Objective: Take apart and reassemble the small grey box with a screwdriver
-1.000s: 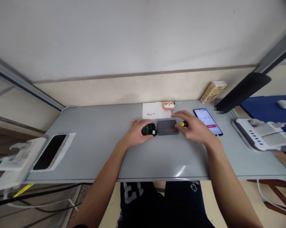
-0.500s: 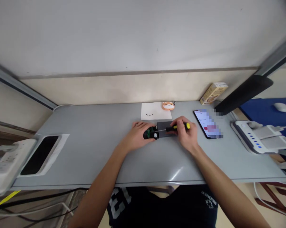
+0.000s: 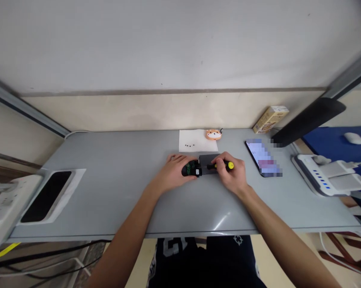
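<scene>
My left hand [image 3: 174,170] is wrapped round the left end of a small black device [image 3: 191,168] with a green circuit board showing. A dark grey flat box [image 3: 208,160] lies against the device's right side. In my right hand [image 3: 232,174] is a black and yellow screwdriver [image 3: 230,165], its shaft pointing left toward the device over the box. The screwdriver's tip is too small to make out. Just behind them, several tiny dark screws [image 3: 190,145] rest on a white paper [image 3: 184,138], with an orange animal-faced case [image 3: 213,135] on its right corner.
To the right lie a lit phone [image 3: 261,158], a carton [image 3: 270,119], a black cylindrical object [image 3: 309,120] and a white power strip [image 3: 315,178]. On the left are a dark phone [image 3: 48,196] on white paper and another power strip [image 3: 6,204]. The grey table [image 3: 108,180] meets a wall behind.
My right hand has moved slightly left with the screwdriver, whose handle now sits lower and nearer the device. My left hand keeps its hold. The camera view has shifted a little.
</scene>
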`<state>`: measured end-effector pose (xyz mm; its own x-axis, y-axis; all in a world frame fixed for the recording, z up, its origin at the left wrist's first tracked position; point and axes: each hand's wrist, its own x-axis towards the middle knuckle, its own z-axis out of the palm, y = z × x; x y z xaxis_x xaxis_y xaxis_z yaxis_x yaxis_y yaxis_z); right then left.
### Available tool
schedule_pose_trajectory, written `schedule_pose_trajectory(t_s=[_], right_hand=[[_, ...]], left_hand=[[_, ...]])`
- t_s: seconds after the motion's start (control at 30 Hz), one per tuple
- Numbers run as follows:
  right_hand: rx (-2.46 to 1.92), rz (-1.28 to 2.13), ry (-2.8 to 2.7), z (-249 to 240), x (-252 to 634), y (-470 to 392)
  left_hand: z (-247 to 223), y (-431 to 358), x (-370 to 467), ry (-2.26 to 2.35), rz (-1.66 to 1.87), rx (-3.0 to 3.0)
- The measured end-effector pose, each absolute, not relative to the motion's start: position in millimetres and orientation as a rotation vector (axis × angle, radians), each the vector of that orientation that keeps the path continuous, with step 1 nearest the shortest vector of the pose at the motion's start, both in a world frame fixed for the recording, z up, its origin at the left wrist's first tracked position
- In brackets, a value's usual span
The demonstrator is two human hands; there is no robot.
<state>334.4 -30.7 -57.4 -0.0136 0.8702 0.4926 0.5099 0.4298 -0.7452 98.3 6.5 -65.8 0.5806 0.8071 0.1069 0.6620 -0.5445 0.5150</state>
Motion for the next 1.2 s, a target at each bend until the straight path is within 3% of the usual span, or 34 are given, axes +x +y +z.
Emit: schedule_pose_trajectory(t_s=[0.73,1.2], right_hand=[[-1.169,0.849,-1.159,-64.9,330.4,-21.0],[-1.200,0.836,-1.211,-66.9,332.0,-18.9]], left_hand=[[-72.0,7.3,95.8,1.138,0.717,2.369],[-70.9,10.1,96.6,1.176,0.669,2.418]])
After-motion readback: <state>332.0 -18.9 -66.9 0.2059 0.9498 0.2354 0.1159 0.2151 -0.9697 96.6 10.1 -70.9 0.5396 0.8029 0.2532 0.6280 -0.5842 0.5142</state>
